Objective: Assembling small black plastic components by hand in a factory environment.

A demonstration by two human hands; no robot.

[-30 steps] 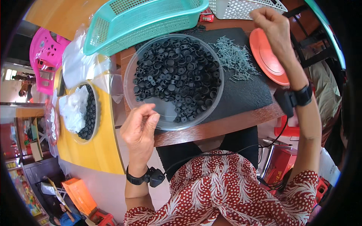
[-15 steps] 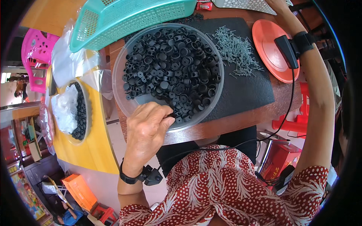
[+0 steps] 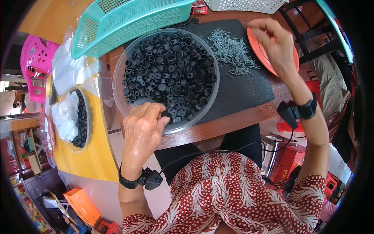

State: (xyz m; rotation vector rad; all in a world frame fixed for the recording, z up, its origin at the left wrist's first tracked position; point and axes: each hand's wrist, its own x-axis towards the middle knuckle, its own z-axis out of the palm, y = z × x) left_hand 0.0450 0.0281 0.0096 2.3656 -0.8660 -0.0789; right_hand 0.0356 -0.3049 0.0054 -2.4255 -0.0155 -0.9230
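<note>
My left hand [image 3: 142,126] is closed at the near rim of a clear round tub [image 3: 117,84]. Between its thumb and fingers shows a dark bit of a small black plastic part [image 3: 165,113], mostly hidden by the fingers. Many loose black plastic parts [image 3: 171,70], round and cap-like, some with holes, heap up in the tub. My right hand [image 3: 278,46] is raised above an orange-red round plate [image 3: 291,64], its fingers bent and apart, with nothing visible in them. Left of that hand, a pile of silvery screws [image 3: 232,52] lies on a black mat [image 3: 247,89].
A teal mesh basket [image 3: 132,29] stands behind the tub, and a white perforated basket [image 3: 245,6] at the far edge. On a yellow table [image 3: 85,163] at left sits another tub [image 3: 90,117] with black parts and a plastic bag. A cable [image 3: 202,152] links my wrist devices.
My right hand has come back from the white basket toward me, now above the orange-red plate. The left hand stays closed at the tub's near side. The whole view has shifted slightly.
</note>
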